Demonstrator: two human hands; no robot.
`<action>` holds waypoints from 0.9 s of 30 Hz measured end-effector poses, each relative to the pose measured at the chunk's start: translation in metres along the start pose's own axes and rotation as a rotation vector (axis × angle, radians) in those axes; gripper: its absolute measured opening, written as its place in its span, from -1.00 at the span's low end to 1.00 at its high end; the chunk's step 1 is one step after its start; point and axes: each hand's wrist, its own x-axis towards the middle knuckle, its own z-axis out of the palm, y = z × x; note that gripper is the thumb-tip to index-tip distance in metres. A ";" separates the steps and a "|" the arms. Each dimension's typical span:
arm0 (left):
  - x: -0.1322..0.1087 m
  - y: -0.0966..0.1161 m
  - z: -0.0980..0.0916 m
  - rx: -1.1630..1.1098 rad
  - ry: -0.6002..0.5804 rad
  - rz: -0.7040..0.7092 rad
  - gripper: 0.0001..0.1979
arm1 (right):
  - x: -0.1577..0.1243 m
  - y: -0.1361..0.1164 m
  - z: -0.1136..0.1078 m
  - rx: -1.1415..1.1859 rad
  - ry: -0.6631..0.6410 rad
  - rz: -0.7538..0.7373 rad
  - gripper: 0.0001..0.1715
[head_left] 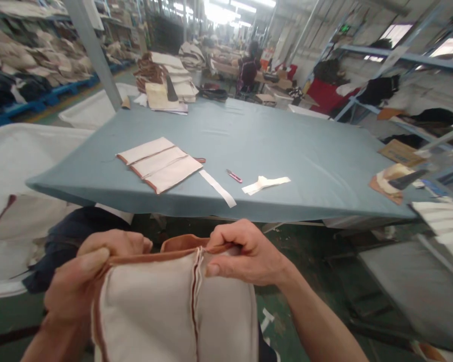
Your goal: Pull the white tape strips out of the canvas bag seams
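Note:
A cream fabric bag [151, 301] with brown trim hangs between my hands, in front of the table's near edge. Its inside seams face me, and a raw seam with a dark red line runs down the middle. My left hand [86, 271] is closed on the upper left corner, thumb on top. At the top edge, right of the middle seam, my right hand [245, 254] pinches the brown trim between thumb and fingers. A brown strap-like piece [184, 242] shows behind the top edge. The bag's lower part is cut off by the frame.
On the blue-green table [287, 146] lie a flat cream panelled piece [162, 163], a white strip [218, 188], small red thread snips [234, 176] and a crumpled white strip [266, 184]. Fabric stacks [173, 75] stand at the back left. A white bin [33, 151] is left; shelves [419, 55] stand right.

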 end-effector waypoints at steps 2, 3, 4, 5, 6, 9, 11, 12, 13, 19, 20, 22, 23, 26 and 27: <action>0.009 0.014 -0.005 -0.095 -0.027 0.030 -0.40 | 0.001 -0.010 -0.001 -0.014 -0.031 -0.008 -0.53; 0.014 0.018 -0.007 -0.099 -0.060 0.049 -0.46 | 0.002 -0.013 -0.001 -0.008 -0.058 -0.013 -0.58; 0.019 0.021 -0.007 -0.068 -0.108 0.068 -0.51 | 0.004 -0.015 0.000 0.002 -0.084 -0.028 -0.63; 0.023 0.023 -0.007 -0.028 -0.154 0.079 -0.58 | 0.006 -0.016 0.001 0.010 -0.109 -0.054 -0.67; 0.027 0.026 -0.005 0.001 -0.207 0.092 -0.66 | 0.008 -0.017 0.002 0.018 -0.125 -0.089 -0.71; 0.035 0.034 0.006 0.043 -0.285 0.110 -0.89 | 0.010 -0.013 0.003 0.059 -0.127 -0.145 -0.72; 0.038 0.041 0.015 0.075 -0.299 0.100 -0.91 | 0.007 -0.008 0.002 0.121 -0.115 -0.086 -0.67; 0.039 0.043 0.019 0.096 -0.303 0.093 -0.89 | 0.005 -0.006 0.001 0.148 -0.107 -0.038 -0.62; 0.041 0.046 0.023 0.121 -0.307 0.084 -0.86 | 0.003 -0.003 -0.001 0.160 -0.103 0.009 -0.58; 0.044 0.050 0.038 0.270 -0.333 -0.027 -0.76 | -0.003 0.019 -0.009 0.007 -0.034 0.049 -0.47; 0.043 0.049 0.039 0.289 -0.340 -0.038 -0.75 | -0.004 0.021 -0.008 -0.080 -0.014 0.004 -0.51; 0.040 0.046 0.040 0.319 -0.353 -0.038 -0.72 | -0.005 0.023 -0.006 -0.320 0.023 -0.135 -0.65; 0.038 0.045 0.040 0.326 -0.355 -0.031 -0.71 | -0.007 0.023 -0.004 -0.442 0.042 -0.213 -0.72; 0.034 0.043 0.040 0.313 -0.356 -0.022 -0.71 | -0.009 0.018 0.002 -0.660 0.091 -0.387 -0.80; 0.033 0.044 0.040 0.304 -0.347 -0.027 -0.71 | -0.008 0.016 0.004 -0.678 0.112 -0.419 -0.75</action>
